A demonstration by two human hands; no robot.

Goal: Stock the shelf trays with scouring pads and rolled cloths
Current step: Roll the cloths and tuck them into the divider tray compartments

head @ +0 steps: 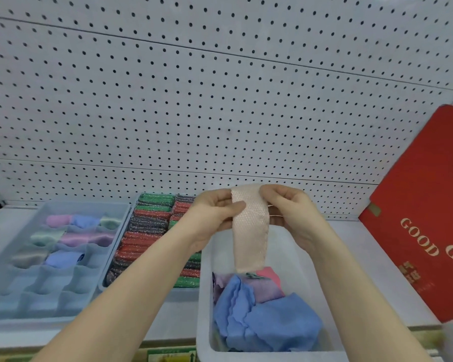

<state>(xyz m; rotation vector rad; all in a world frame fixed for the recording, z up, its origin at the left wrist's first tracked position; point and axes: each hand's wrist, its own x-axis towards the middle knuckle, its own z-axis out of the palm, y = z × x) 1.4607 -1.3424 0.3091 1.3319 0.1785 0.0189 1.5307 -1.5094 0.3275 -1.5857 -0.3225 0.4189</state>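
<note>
Pink cloth point(250, 231): a long, thin strip held up in the air above the white bin. Its long way runs up and down. The top end is in both hands and the bottom end hangs free, pointing down into the bin.
Left hand point(215, 218): pinches the top left side of the pink cloth, thumb on the front.
Right hand point(290, 210): fingers curled, holding the top right side of the pink cloth.
White bin point(203, 296): at the front edge of the shelf point(351, 257), with loose blue cloths point(267, 325) and some pink and purple ones inside.
Pad tray point(131, 212): just left of the bin, packed with rows of red, green and dark scouring pads point(141, 239).
Box tray point(19, 317): near the left end of the shelf, touching the pad tray. Rolled cloths point(63, 258) sit in its back boxes.
Red box point(424, 205): leans at the right end of the shelf.
Back wall point(220, 100): white board full of little holes.
</note>
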